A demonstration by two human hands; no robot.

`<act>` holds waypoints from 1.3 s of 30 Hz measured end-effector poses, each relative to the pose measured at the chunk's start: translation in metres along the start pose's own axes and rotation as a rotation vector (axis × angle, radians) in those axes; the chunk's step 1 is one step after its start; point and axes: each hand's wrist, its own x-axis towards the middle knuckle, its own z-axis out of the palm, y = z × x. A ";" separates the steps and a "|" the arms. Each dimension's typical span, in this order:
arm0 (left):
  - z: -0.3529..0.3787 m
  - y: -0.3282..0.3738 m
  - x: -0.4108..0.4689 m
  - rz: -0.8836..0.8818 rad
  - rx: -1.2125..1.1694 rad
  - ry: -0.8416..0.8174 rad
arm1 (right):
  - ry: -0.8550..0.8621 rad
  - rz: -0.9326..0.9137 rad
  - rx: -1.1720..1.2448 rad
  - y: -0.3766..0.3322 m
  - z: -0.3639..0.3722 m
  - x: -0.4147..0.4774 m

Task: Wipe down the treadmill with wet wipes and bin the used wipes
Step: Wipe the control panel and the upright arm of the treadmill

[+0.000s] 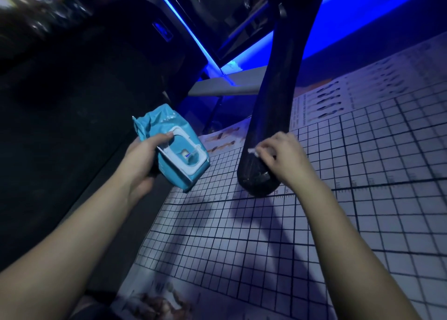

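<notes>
risks first. the white wet wipe is bunched very small, only a scrap showing at the fingertips. it could slip out and drop onto the grid-printed floor mat, or bare fingers may end up rubbing the surface instead of the cloth. the dark curved treadmill handrail is round and glossy, so a downward stroke could run off its rounded end at centre frame. the teal soft-plastic wipe pack appears to have its white flip lid open and sits tilted. the remaining wipes may dry out, and a loose hold could let the pack fall. light is poor, blue strip glow only, so missed patches would be hard to spot. no bin in sight; the used wipe would have to be carried somewhere out of frame.

hands. left hand, left of centre, is clenched round the pack, thumb on the lid frame, fingers underneath. right hand, right of centre, has its fingers curled and pinching the wipe, pressing it against the lower part of the handrail. wipe is in contact with the rail, just above its end.
</notes>
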 end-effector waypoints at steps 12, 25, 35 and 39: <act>-0.049 0.040 -0.032 -0.011 -0.133 0.053 | -0.041 0.213 0.970 -0.119 0.076 -0.090; -0.241 0.200 -0.173 0.360 -0.114 0.448 | -0.740 0.717 1.780 -0.426 0.147 -0.025; -0.272 0.250 -0.224 0.436 -0.147 0.431 | -0.290 0.036 1.771 -0.495 -0.018 0.094; -0.258 0.250 -0.212 0.415 -0.105 0.397 | -0.241 -0.106 1.574 -0.486 -0.015 0.052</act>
